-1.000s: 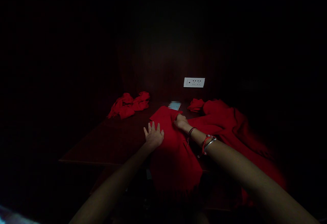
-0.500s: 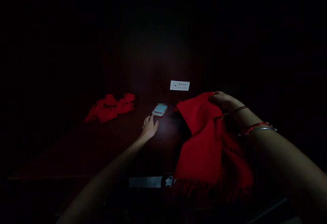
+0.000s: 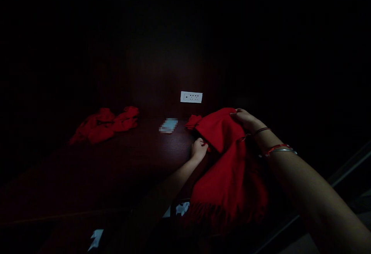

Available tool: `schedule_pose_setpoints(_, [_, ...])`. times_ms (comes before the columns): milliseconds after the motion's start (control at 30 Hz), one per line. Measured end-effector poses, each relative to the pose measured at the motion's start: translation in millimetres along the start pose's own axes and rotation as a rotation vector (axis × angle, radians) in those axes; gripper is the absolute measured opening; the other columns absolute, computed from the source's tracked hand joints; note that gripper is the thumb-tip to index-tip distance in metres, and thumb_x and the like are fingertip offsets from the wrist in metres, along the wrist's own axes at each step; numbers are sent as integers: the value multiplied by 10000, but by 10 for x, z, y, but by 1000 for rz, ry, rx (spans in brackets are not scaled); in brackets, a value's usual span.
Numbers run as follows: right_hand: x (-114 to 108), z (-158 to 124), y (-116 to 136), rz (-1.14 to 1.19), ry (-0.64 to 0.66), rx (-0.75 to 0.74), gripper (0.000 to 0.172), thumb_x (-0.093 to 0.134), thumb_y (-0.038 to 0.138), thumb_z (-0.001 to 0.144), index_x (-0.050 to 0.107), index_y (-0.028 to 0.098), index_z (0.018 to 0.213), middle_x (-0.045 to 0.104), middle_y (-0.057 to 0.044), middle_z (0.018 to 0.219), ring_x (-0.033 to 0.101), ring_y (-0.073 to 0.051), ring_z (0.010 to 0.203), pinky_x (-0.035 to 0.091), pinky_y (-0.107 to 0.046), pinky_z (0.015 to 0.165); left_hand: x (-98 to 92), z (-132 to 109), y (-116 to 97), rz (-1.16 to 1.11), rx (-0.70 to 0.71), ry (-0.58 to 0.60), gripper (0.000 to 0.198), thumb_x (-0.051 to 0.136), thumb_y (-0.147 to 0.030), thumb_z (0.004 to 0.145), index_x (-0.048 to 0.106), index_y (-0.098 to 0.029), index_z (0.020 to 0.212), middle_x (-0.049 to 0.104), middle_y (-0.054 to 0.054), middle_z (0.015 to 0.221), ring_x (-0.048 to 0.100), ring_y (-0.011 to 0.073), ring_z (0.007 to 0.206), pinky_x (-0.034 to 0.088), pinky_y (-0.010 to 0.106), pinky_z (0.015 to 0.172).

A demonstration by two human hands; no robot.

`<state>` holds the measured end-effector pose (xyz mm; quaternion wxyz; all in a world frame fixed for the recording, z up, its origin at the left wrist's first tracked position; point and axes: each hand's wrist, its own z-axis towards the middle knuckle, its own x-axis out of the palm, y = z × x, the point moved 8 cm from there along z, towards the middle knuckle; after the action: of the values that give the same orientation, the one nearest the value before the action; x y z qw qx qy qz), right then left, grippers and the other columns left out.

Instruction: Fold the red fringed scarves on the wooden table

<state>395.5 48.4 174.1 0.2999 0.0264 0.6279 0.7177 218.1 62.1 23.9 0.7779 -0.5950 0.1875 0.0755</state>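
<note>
A red fringed scarf (image 3: 216,176) hangs in folds over the front of the dark table, its tassels dangling below the edge. My right hand (image 3: 246,119), with bangles on the wrist, pinches the scarf's upper right part and holds it raised. At the scarf's left edge is my left hand (image 3: 199,149), fingers closed on a bit of the red cloth. Behind the hanging part, a smaller red bunch of cloth (image 3: 193,122) lies on the table. A phone (image 3: 168,126) lies face up, left of the scarf.
Another crumpled red cloth (image 3: 106,126) lies on the left of the dark wooden table (image 3: 139,149). A white socket plate (image 3: 191,97) is on the wall behind. Pale scraps show below the table edge. The surroundings are very dark.
My left hand has moved right from beside the phone to the scarf's edge and closed on it. My right hand still holds the scarf. The view has turned slightly right.
</note>
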Motion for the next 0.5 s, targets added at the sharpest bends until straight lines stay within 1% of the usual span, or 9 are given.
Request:
schedule_pose_setpoints(67, [51,-10,88,80,27,17,110,457,64,709,419,167,706,486,25,584,469,-67,484,423,-223,510,-287,19,-101,25,19,-156,96,470,-148,702,505,-157,790,596,19,753,565,116,698,422,215,638])
schedule_pose_setpoints(100, [75,-27,161,138,31,9,113,456,67,711,412,172,707,479,32,587,466,-64,491,425,-217,517,-500,27,-178,23,41,-236,104,458,-133,704,492,-161,797,585,11,749,558,107,700,421,206,645])
schedule_pose_setpoints(233, [252,-172,691,452,72,-129,114,459,72,708,408,174,709,480,46,627,481,-53,549,432,-202,572,-1696,-44,-541,-40,94,-691,179,302,-126,785,424,-134,915,535,58,896,517,110,836,396,217,750])
schedule_pose_setpoints(267, [311,-218,861,515,79,-177,107,456,77,711,412,174,716,486,46,643,488,-52,570,434,-201,590,-1952,-89,-651,-49,139,-785,216,242,-140,812,399,-128,961,514,75,949,500,119,882,386,234,775])
schedule_pose_setpoints(300, [378,-261,1025,562,87,-213,99,450,80,715,417,173,723,493,44,659,494,-52,590,435,-202,604,-2127,-115,-732,-42,160,-818,237,206,-158,831,370,-136,1000,492,79,997,481,124,924,375,249,801])
schedule_pose_setpoints(333, [451,-297,1174,599,93,-234,96,447,80,713,421,172,723,498,42,666,496,-54,601,435,-201,607,-2234,-147,-799,-31,199,-828,230,223,-194,842,355,-147,1023,480,79,1025,468,132,951,367,261,818])
schedule_pose_setpoints(400, [624,-346,1410,639,127,-233,97,456,77,697,429,170,711,504,37,659,496,-63,596,437,-202,593,-2217,-213,-860,17,309,-751,259,324,-270,832,336,-165,1068,456,85,1085,431,154,1016,344,291,859])
schedule_pose_setpoints(433, [712,-362,1495,648,149,-222,103,464,74,685,432,170,700,504,37,644,493,-67,584,437,-204,579,-2111,-248,-835,52,359,-674,314,365,-292,816,322,-163,1100,433,99,1124,397,167,1060,326,310,883])
schedule_pose_setpoints(500, [857,-379,1587,646,179,-197,116,476,66,667,433,174,679,493,42,603,484,-73,552,435,-207,552,-1755,-288,-646,186,365,-434,390,394,-303,798,300,-181,1156,389,101,1199,347,185,1120,310,334,897])
